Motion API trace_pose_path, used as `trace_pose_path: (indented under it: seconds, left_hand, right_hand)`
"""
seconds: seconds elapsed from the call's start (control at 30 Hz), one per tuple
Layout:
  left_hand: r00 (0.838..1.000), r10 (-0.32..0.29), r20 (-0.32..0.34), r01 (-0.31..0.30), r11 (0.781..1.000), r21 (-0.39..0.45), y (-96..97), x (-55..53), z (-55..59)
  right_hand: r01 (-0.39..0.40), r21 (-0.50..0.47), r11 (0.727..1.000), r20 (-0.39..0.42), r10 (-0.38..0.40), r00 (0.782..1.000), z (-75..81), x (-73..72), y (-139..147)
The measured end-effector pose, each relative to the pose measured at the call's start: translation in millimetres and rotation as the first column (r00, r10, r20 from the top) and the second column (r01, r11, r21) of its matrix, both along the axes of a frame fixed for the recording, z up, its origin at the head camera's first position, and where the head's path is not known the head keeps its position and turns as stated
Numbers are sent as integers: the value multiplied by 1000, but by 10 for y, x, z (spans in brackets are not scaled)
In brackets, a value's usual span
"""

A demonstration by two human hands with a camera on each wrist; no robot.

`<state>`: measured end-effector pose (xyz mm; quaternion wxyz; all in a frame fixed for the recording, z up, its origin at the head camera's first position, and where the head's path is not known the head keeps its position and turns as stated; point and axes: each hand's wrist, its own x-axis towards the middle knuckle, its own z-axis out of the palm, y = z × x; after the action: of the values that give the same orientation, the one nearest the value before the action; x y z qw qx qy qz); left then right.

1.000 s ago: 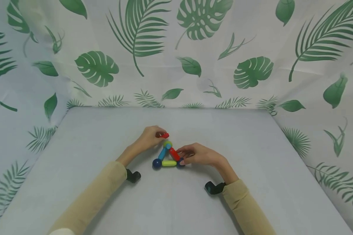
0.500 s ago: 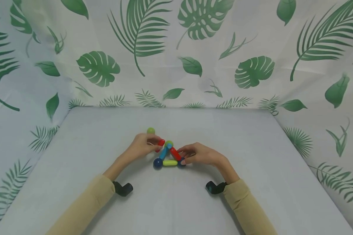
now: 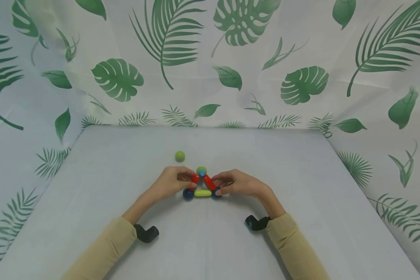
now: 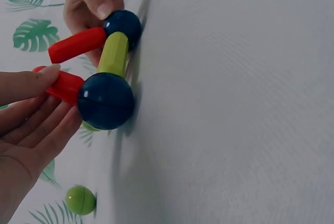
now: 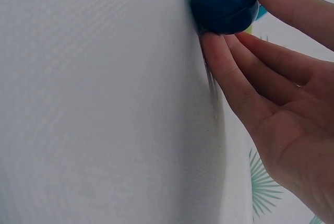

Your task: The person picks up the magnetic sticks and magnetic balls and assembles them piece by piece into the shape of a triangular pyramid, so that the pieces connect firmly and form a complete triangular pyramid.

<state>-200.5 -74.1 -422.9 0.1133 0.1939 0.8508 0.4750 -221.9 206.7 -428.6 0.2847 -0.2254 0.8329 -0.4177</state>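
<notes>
On the table a triangle of coloured rods and balls lies between both hands. My left hand pinches a red rod between thumb and fingers, its lower end at the left dark blue ball. My right hand holds the other dark blue ball with thumb and fingertips. A yellow-green rod joins the two blue balls. From the right ball a second red rod slants up and toward the back green ball. A light blue rod shows in front of that green ball, mostly hidden.
A loose green ball lies on the white table behind my left hand. Leaf-patterned cloth hangs at the back and sides. Each wrist carries a small black camera, such as the left one.
My left hand has come down and toward me with the red rod, from near the back green ball to the triangle's left side, uncovering the loose green ball. The right hand stays.
</notes>
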Motion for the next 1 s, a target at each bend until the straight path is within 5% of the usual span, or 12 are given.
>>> trace_pose_path:
  seconds: [0.7,0.9,1.0]
  left_hand:
    - [999,-28,-23,28,1000,-8,28,-1,-34]
    - [1000,6,11,-6,999,32,-65,-42,6]
    - [999,40,-26,-39,998,43,-140,-132,29]
  right_hand:
    - [-17,-17,1000,-4,16,1000,-4,3,-2]
    - [-14,-12,1000,4,14,1000,-21,-13,-13]
    - [-5,-2,1000,6,5,1000,-29,-14,-8]
